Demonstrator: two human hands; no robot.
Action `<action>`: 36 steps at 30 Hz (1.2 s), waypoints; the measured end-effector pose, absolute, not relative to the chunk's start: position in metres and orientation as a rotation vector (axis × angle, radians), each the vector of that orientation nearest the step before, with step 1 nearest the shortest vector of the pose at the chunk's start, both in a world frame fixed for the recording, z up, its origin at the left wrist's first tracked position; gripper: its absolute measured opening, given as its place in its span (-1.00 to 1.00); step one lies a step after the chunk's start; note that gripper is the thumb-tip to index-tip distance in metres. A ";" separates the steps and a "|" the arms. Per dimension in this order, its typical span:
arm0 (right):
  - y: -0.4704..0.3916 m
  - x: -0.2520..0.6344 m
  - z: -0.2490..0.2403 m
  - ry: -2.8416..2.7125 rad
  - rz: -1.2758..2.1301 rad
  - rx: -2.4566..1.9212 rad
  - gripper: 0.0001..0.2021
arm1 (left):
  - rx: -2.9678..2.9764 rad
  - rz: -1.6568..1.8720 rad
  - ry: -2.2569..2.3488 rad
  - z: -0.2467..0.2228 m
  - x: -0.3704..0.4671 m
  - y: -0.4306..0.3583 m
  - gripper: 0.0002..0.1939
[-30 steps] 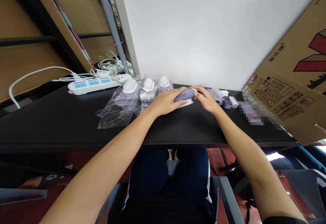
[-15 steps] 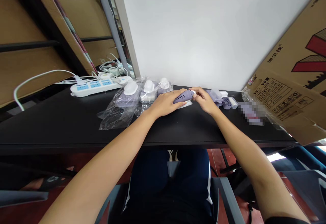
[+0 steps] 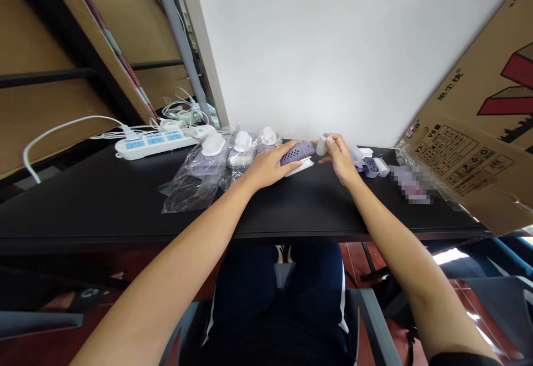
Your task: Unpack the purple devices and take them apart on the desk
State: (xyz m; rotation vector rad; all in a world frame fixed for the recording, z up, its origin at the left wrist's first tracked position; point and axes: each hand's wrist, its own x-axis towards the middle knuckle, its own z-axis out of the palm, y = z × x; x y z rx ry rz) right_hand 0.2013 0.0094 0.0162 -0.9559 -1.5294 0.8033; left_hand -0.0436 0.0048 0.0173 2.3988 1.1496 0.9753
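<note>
My left hand [image 3: 268,165] is closed around a purple brush [image 3: 296,153] with holes in its body. White bristles [image 3: 300,167] show along its underside, facing the black table. Just to the right, my right hand [image 3: 342,160] grips a small white cylinder [image 3: 321,145] with a purple end, held upright and slightly apart from the brush. Left of my hands lie several purple items with white knobs in clear plastic bags [image 3: 208,160]. Past my right hand sit loose purple and white plastic parts [image 3: 370,167], partly hidden by it.
At the left a white power strip [image 3: 156,143] with plugged cords runs along the back of the black table [image 3: 104,199]. A large cardboard box [image 3: 466,149] leans at the right, with a blurred-out packet [image 3: 410,184] beside it. A white wall panel [image 3: 316,49] stands behind.
My right hand has moved off the brush's end, slightly to the right, and the white cylinder now shows in it. The left hand keeps the brush, tipped a little lower.
</note>
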 end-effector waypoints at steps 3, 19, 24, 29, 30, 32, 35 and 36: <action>0.014 0.212 0.021 -1.392 0.682 -1.036 -0.43 | 2.408 0.967 1.175 0.018 -0.042 0.004 -0.31; 0.015 0.253 0.023 -1.748 -0.279 -1.754 -0.65 | 2.425 0.952 1.220 0.019 -0.041 0.002 -0.29; 0.014 0.240 0.012 -1.952 -0.513 -1.857 -0.64 | 2.442 0.949 1.207 0.020 -0.041 0.001 -0.30; 0.016 0.231 -0.002 -2.038 -0.636 -1.905 -0.71 | 2.462 0.941 1.220 0.021 -0.040 -0.001 -0.31; 0.016 0.230 -0.003 -2.029 -0.659 -1.927 -0.71 | 2.465 0.936 1.223 0.022 -0.040 -0.002 -0.31; 0.016 0.228 -0.004 -2.015 -0.693 -1.971 -0.69 | 2.470 0.926 1.235 0.022 -0.039 -0.003 -0.32; 0.016 0.228 0.000 -1.979 -0.681 -1.977 -0.65 | 2.477 0.925 1.246 0.023 -0.039 -0.004 -0.33; 0.016 0.230 0.003 -1.944 -0.661 -1.967 -0.64 | 2.480 0.927 1.245 0.023 -0.039 -0.004 -0.33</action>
